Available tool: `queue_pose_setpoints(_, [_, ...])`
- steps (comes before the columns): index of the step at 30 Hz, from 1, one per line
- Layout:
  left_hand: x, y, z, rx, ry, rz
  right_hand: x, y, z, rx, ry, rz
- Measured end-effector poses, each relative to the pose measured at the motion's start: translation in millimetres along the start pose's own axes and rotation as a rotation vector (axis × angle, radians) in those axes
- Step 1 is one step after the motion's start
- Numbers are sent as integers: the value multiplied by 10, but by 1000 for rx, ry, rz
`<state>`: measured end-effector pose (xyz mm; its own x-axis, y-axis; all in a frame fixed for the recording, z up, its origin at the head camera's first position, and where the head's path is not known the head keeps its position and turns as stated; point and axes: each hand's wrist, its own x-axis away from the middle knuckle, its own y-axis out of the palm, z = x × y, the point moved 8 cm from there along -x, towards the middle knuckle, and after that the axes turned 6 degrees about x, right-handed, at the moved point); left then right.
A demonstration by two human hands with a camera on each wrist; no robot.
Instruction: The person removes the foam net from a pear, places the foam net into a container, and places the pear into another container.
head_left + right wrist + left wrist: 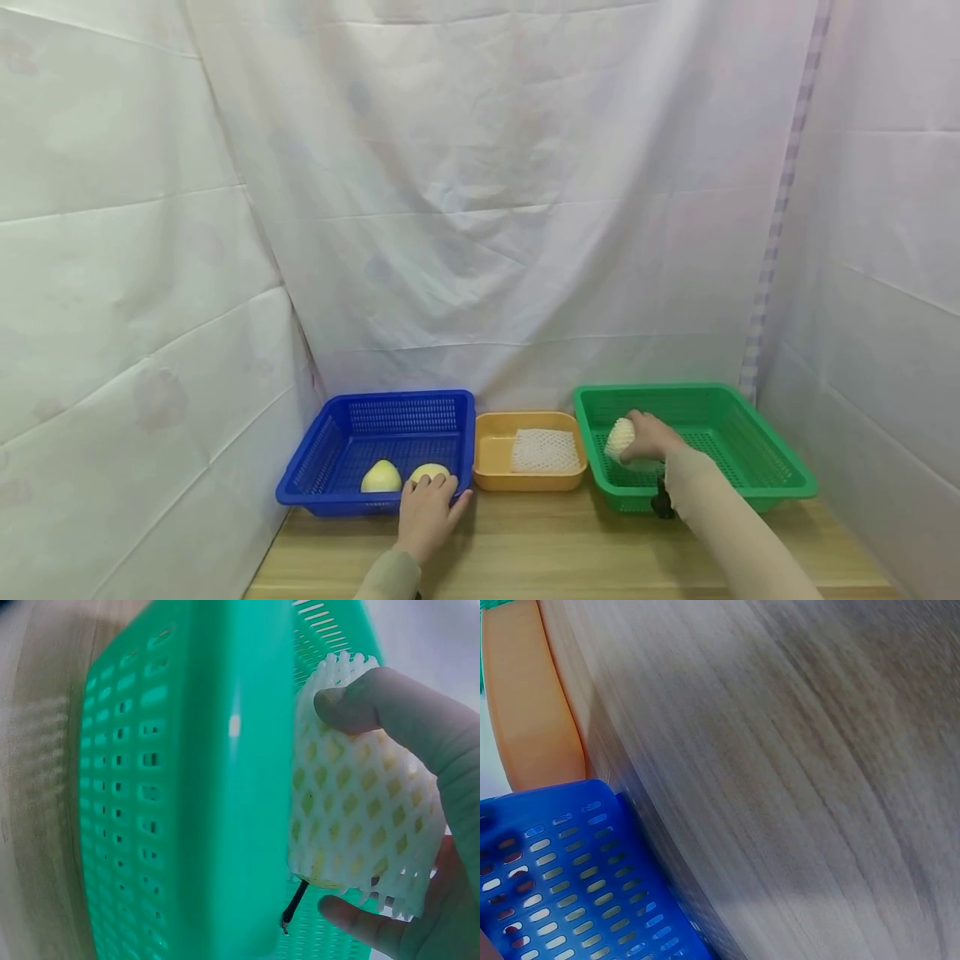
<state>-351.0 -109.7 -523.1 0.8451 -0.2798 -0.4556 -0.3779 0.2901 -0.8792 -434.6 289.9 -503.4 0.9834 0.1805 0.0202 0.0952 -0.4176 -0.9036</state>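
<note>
My right hand [651,437] grips a pear in a white foam net sleeve [360,795] inside the green basket [780,467], near its left side. In the right wrist view the thumb presses on the net, and a dark stem sticks out of the sleeve's end. My left hand [429,512] reaches over the front rim of the blue basket [337,504]. Its fingers overlap a pale yellow pear [429,471], with the thumb spread out to the right. Another bare pear [381,477] lies to the left of that one.
Between the two baskets stands a small orange tray [491,479] with flat white foam netting [545,450] in it. All three containers sit on a wooden table [525,542]. White cloth [487,208] hangs behind and at both sides.
</note>
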Motion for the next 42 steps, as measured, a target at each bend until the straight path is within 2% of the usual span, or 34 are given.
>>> queue_pose_setpoints(19, [-29, 6, 1, -20, 12, 21, 71, -180, -71, -9, -27, 21])
queue_pose_setpoints(26, [-11, 6, 1, -16, 2, -4, 62, -185, -50, -21, -31, 21])
queue_pose_setpoints(33, [-12, 37, -14, -9, -17, -18, 91, -193, -135, -16, -40, 25])
queue_pose_setpoints(42, [-2, 37, -11, -1, -8, -25, 157, -222, -208, -6, -35, 41])
